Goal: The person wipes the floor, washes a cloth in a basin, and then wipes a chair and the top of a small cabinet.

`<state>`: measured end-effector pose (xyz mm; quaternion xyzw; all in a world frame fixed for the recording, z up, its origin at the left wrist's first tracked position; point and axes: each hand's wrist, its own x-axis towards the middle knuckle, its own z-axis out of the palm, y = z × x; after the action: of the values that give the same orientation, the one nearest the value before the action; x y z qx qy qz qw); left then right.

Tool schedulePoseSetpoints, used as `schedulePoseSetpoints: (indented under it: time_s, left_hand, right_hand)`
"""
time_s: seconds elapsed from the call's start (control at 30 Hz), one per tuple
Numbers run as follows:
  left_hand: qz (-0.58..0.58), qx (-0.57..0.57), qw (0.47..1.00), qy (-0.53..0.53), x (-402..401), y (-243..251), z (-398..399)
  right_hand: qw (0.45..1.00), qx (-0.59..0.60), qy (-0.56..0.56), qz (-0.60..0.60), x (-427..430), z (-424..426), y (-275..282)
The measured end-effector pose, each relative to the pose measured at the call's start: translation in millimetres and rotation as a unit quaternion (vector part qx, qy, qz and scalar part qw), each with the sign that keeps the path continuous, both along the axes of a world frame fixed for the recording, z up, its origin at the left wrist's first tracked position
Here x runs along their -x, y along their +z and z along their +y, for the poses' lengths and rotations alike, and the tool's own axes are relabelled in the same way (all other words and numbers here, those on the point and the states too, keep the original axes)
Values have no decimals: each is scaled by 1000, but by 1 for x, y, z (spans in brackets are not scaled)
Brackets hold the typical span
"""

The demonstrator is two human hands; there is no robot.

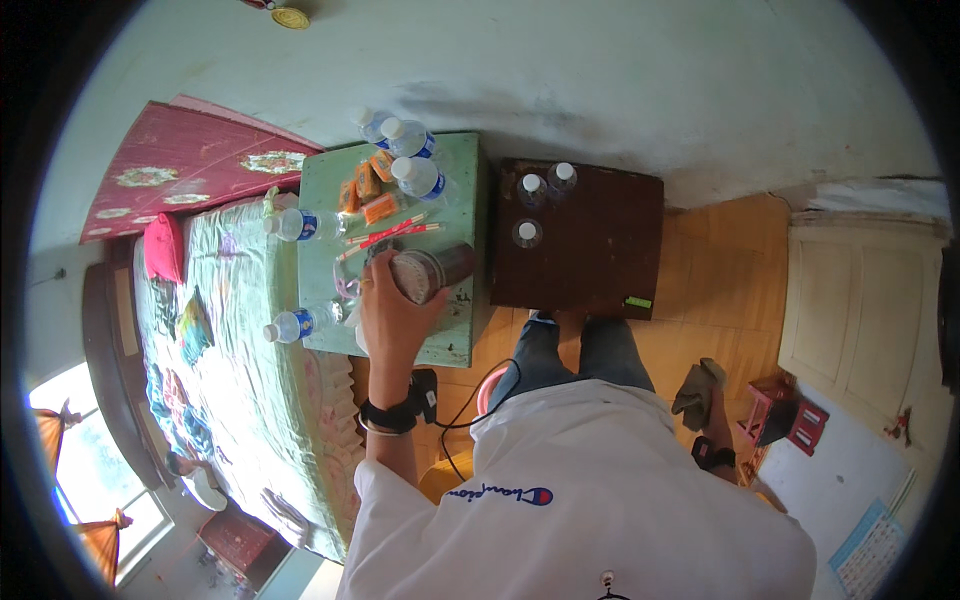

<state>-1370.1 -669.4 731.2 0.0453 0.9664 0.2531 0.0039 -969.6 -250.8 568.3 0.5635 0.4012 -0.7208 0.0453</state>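
Observation:
My left hand (397, 304) grips a cylindrical cup or jar (433, 271) with a pale top and a dark, shiny side, over the green table (450, 349). Close behind that hand lie red-wrapped chopsticks (390, 234) and several orange packets (367, 184). A thin pink object (345, 286) shows beside the fingers, partly hidden. Plastic bottles with white caps and blue labels stand around it, one (304, 324) at the table's left edge and another (420, 178) towards the back. Down at my right side, my right hand (716, 397) holds a crumpled grey-brown cloth (691, 391).
A dark brown table (585, 247) with three capped bottles (527, 232) adjoins the green one. The bed (240, 337) lies left. A pink rim (491, 386) shows beside my legs, near a black cable (457, 426). A red stool (776, 412) stands right, by a pale door (855, 300).

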Motion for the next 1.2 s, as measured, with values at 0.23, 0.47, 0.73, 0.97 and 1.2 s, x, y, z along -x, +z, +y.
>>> schedulePoseSetpoints:
  time_s: [0.23,0.47,0.73,0.97,1.2]
  left_hand:
    - [-27,61,998,-22,30,-15,-3]
    - [-16,60,997,-49,48,-29,-11]
    - [36,169,984,-50,39,-21,-3]
    - [192,14,935,-299,1,-27,52]
    - [-144,-32,881,-450,-82,-202,185]
  right_hand:
    - [999,-29,-10,-40,-27,-20,-20]
    - [999,-26,22,-22,-32,-46,-10]
    - [989,-105,59,-88,-1,-46,-19]
    - [985,-100,100,-99,51,-28,-15]
    - [974,-107,157,-123,54,13,-56]
